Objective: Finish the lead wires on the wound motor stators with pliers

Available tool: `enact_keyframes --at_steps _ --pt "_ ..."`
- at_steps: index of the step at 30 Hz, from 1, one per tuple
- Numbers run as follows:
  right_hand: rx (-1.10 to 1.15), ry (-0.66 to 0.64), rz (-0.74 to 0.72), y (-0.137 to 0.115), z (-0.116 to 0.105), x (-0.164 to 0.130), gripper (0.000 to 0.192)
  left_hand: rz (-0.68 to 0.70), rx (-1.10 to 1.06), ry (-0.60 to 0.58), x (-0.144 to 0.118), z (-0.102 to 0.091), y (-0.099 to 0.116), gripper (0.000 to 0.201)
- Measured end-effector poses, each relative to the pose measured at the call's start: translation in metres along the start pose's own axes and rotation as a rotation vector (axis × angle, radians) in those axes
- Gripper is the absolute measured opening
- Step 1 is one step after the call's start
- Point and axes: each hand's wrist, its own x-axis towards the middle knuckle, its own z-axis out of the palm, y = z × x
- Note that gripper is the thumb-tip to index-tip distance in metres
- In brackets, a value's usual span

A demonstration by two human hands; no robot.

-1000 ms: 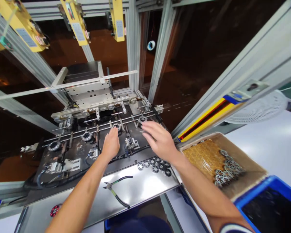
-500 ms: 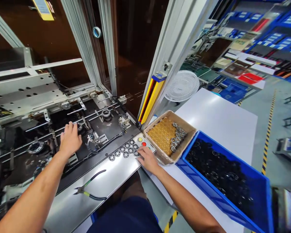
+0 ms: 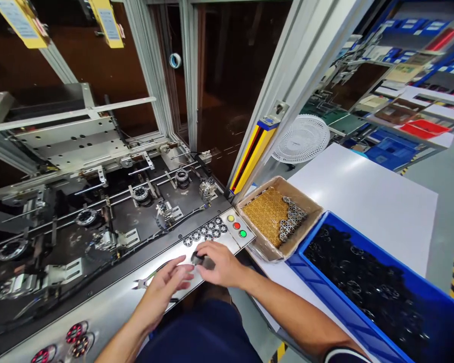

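Note:
My right hand (image 3: 224,264) grips a small dark round part (image 3: 197,259) between thumb and fingers, above the metal ledge. My left hand (image 3: 165,283) is just left of it, fingers stretched apart and holding nothing I can see. Several round star-centred metal parts (image 3: 204,231) lie in rows on the ledge (image 3: 117,297), beyond my right hand. Green-and-black handled pliers (image 3: 140,283) lie partly hidden behind my left hand. At the lower left are several wound rings with reddish copper (image 3: 75,333).
A machine bed (image 3: 155,201) with rails and ring fixtures lies ahead. Yellow, red and green buttons (image 3: 237,226) sit at the ledge's end. To the right are a carton (image 3: 313,201) of metal parts, a blue bin (image 3: 306,254) of black parts and a yellow sensor post (image 3: 251,156).
My left hand has come back from the machine fixtures to the ledge. My right hand has moved from the rows of parts toward it, now with a dark part. The view has shifted left.

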Motion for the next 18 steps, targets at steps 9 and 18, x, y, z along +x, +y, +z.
enact_keyframes --at_steps 9,18 --pt "0.194 0.114 -0.279 -0.075 -0.001 0.042 0.018 -0.023 -0.530 0.048 -0.037 -0.008 0.013 0.049" --pt "0.626 -0.353 -0.118 -0.076 -0.031 0.071 0.018 0.184 -0.247 0.191 -0.051 -0.026 0.004 0.039"
